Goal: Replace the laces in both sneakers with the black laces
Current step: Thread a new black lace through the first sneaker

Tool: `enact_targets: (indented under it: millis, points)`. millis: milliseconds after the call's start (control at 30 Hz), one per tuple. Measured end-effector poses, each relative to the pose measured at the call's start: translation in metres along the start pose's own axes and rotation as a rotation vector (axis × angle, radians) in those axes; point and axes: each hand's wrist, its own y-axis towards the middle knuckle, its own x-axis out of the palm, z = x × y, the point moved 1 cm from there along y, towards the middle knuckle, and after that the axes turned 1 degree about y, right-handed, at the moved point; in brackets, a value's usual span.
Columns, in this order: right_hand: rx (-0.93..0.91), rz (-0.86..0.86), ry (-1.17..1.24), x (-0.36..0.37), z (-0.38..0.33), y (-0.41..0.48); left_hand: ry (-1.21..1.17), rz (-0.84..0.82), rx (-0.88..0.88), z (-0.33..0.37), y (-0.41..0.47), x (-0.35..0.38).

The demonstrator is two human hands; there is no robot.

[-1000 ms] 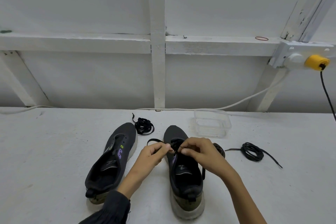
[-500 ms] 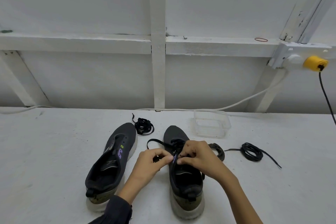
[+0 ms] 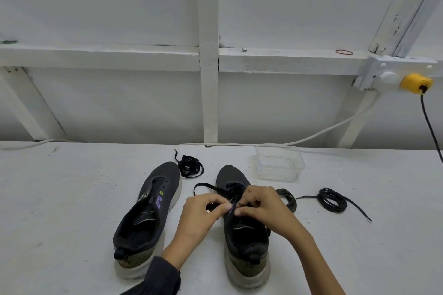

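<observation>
Black lace, pinched by left hand and right hand, wrists angled inward over right-side sneaker

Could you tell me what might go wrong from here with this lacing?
The left hand and right hand both pinch the flat black lace over the dark grey right sneaker; its free loop on the left could twist or pull through unevenly.
A dark coiled lace lies beside the right hand and might snag.
The bundled black lace and the coiled black lace farther right look alike; the wrong one may go into the unlaced left sneaker.
</observation>
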Motion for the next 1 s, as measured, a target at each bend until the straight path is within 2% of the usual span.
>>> enact_targets:
  millis: [333,500,767,1000]
  points:
    - [0.036,0.031,0.055,0.003,0.002,0.000,-0.045,0.005,0.002,-0.001,0.001,-0.003]
    - [0.049,0.053,0.030,0.005,0.004,-0.001,-0.217,-0.040,-0.109,0.002,0.008,-0.006]
    - [0.067,0.053,0.012,0.006,0.004,-0.001,-0.212,-0.202,-0.164,0.000,0.013,-0.010]
    - [0.078,0.058,0.038,0.005,0.004,-0.002,-0.264,-0.200,-0.182,-0.009,0.008,-0.015]
